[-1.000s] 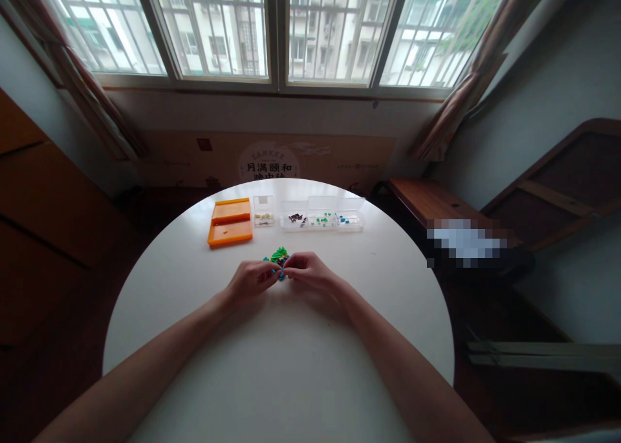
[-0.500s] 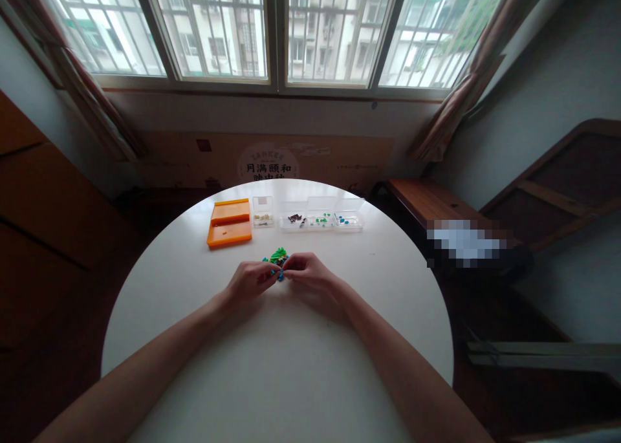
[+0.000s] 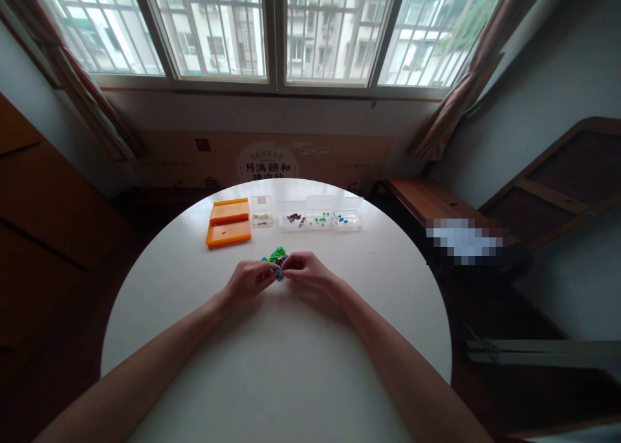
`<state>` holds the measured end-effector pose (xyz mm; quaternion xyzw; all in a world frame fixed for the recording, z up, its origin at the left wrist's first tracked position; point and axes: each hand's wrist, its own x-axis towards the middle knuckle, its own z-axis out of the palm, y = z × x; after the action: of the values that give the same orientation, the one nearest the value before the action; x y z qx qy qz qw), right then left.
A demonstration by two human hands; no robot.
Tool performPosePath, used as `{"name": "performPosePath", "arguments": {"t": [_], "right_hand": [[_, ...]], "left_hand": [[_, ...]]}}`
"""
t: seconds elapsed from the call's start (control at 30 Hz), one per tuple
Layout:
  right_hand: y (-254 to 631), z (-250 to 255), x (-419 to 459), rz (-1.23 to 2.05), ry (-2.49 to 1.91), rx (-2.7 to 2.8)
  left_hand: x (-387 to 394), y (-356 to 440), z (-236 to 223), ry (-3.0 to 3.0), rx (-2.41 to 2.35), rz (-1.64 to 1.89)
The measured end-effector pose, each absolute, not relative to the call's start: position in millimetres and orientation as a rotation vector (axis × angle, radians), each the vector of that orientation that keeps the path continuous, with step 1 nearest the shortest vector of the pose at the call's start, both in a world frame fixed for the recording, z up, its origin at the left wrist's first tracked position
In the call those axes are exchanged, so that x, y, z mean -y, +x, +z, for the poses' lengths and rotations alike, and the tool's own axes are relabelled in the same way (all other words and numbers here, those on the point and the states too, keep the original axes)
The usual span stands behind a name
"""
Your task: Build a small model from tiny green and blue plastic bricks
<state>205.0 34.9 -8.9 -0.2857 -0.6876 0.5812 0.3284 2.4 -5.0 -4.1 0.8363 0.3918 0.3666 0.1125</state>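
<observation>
A small building-brick model (image 3: 278, 255), green on top with blue and dark parts lower down, rests on the white table between my hands. My left hand (image 3: 250, 277) is closed, its thumb and fingertips pinching the model's near blue part from the left. From the right, my right hand (image 3: 305, 266) pinches the same near part, fingertips almost meeting those of the left. The fingers cover much of the model's lower front, so any tiny piece between them cannot be made out.
Behind the model stands an orange two-level tray (image 3: 229, 233) with a tiny piece in it. Beside it are a small clear box (image 3: 262, 202) of pale pieces and a clear divided box (image 3: 310, 226) holding brown, green and blue pieces. The round table's edge (image 3: 116, 288) curves around.
Both hands stay pinched at the model's near side with hardly any visible movement. The whole view has shifted very slightly.
</observation>
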Motion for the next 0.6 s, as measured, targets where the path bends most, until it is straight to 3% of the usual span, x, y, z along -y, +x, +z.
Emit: {"name": "performPosePath", "arguments": {"t": [0.6], "right_hand": [[205.6,-7.7,-33.3,1.517,-0.766,1.795]], "left_hand": [[4.7,3.0,-6.2,2.444,-1.173,1.051]]}}
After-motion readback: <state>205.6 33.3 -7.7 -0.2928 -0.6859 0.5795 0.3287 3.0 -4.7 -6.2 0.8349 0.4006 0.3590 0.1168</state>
